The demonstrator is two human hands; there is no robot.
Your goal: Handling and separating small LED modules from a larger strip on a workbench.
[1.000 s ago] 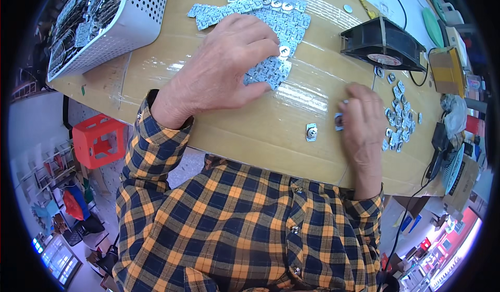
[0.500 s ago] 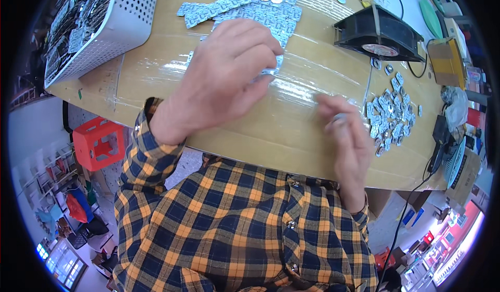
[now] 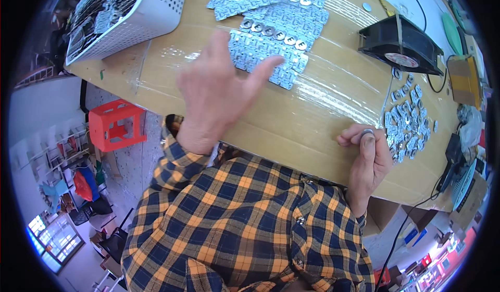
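My left hand (image 3: 216, 86) hovers at the near left edge of a silvery, patterned panel (image 3: 265, 57). Its fingers and thumb are spread, with nothing held. Along that panel's far edge runs a row of round metal discs (image 3: 268, 32). More such panels (image 3: 297, 16) lie overlapped behind it, and a narrow strip (image 3: 247, 5) rests across them at a slant. My right hand (image 3: 367, 159) is closed over the table at the right, thumb against the curled fingers. A small round metal piece (image 3: 367, 132) shows at the thumb tip.
A white perforated basket (image 3: 156, 16) full of dark metallic strips stands at the far left. At the right, a black fan (image 3: 401, 44) sits beyond a heap of small silvery pieces (image 3: 409, 120). A cable (image 3: 416, 203) hangs over the table's right edge. A red stool (image 3: 117, 125) stands left.
My left hand has drawn back from the near panel and opened, uncovering its row of discs. My right hand's fingers have closed together. The whole view has shifted a little.
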